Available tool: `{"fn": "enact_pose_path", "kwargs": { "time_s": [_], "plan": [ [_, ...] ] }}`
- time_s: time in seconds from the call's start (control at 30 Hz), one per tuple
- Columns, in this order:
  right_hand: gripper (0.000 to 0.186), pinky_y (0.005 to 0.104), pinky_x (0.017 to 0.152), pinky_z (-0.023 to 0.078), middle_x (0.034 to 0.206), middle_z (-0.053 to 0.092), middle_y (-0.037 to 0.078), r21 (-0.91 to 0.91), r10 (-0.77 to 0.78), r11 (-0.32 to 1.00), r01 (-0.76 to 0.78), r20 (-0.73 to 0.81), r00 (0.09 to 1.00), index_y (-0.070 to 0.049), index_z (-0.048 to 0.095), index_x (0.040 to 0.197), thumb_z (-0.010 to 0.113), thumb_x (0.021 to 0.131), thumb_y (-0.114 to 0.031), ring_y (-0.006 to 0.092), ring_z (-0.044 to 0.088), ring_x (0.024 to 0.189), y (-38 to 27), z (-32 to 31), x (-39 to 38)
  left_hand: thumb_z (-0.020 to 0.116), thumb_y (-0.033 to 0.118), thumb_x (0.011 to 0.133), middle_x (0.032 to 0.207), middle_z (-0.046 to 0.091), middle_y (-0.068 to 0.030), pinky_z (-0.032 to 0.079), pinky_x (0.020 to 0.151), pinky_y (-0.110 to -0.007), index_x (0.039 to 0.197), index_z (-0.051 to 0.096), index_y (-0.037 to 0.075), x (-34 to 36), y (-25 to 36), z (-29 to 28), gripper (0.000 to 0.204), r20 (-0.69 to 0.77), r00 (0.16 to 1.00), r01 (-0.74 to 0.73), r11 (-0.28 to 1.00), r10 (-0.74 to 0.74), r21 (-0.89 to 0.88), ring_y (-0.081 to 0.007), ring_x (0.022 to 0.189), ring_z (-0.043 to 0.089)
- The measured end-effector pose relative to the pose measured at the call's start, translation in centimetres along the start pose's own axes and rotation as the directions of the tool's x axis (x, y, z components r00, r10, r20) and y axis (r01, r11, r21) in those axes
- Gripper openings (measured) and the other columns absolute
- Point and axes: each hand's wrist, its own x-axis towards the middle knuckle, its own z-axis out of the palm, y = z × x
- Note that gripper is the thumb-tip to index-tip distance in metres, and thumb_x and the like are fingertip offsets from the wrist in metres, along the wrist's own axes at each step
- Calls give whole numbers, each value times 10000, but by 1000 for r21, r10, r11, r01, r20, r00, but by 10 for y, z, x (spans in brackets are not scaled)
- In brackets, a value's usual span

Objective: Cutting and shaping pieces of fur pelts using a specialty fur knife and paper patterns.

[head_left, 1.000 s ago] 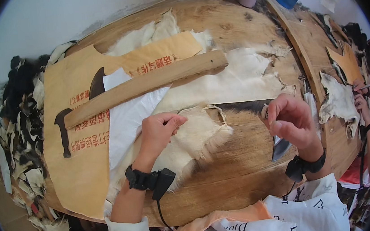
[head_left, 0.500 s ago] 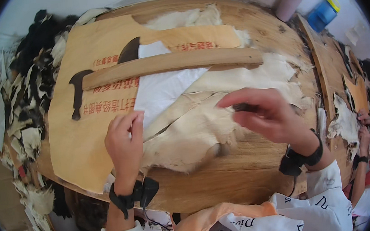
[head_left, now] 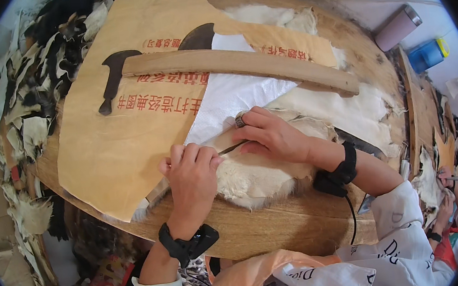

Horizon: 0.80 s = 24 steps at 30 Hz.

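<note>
My left hand [head_left: 191,169] is closed at the near left edge of a pale furred hide [head_left: 260,176], its fingers pinching the hide. Just to the right, my right hand [head_left: 275,135] bends over the same hide with thumb and fingers drawn together, a ring [head_left: 239,120] on one finger. Between the two hands runs a thin dark line [head_left: 233,147]; whether it is a slit in the hide or a slim tool I cannot tell. Under my right forearm lies a dark flat thing [head_left: 358,141], partly hidden. Beyond the hands, a white sheet [head_left: 229,95] lies on a tan paper pattern [head_left: 100,140].
A curved wooden bar [head_left: 243,68] lies across the paper, beside a black hammer-shaped head [head_left: 116,79]. Fur scraps [head_left: 30,113] heap up at left. A pink flask [head_left: 397,27] and blue bottle [head_left: 428,55] stand at back right. Another person's hands [head_left: 446,198] work at far right.
My right hand has come down and left from above the hide onto it, and its fingers have closed. My left hand has moved right onto the hide. The whole view has shifted and turned.
</note>
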Motion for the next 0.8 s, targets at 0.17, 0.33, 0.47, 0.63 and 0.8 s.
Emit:
{"fn": "enact_pose_path", "kwargs": {
  "time_s": [0.17,0.33,0.47,0.63,0.8],
  "plan": [
    [199,356,739,420,876,496,84,-24,41,999,-41,8,999,-66,566,891,656,727,-135,273,475,832,-1,0,2,638,172,760,791,528,-3,260,728,-375,771,564,133,-5,-6,12,84,-46,999,23,997,-19,79,-207,826,467],
    [239,350,692,417,835,482,73,-16,8,1000,-9,-57,998,-69,571,907,693,703,-95,270,466,781,3,2,1,679,133,720,859,555,-14,343,751,-376,853,617,100,0,-5,6,150,-77,997,4,998,-9,-70,-225,857,494],
    [235,353,691,418,833,483,78,-13,14,1000,-15,-67,998,-68,572,900,691,698,-88,272,466,780,3,4,-1,699,101,696,932,577,-55,400,791,-366,962,634,61,4,-4,6,277,-55,998,-30,983,21,-183,-252,890,513],
    [227,354,686,418,827,481,80,-19,17,1000,-18,-73,997,-61,570,896,680,698,-68,273,463,777,-2,5,1,712,38,673,947,585,-86,451,751,-346,963,658,20,-2,-6,4,295,-32,999,-15,970,7,-242,-254,875,530],
    [120,343,725,419,834,492,88,-63,43,997,-45,-26,999,-49,569,833,626,744,-104,272,472,813,-3,3,4,706,36,685,916,597,-75,457,732,-327,985,666,45,5,-10,8,303,-33,999,11,971,-20,-240,-241,840,546]
  ]
}}
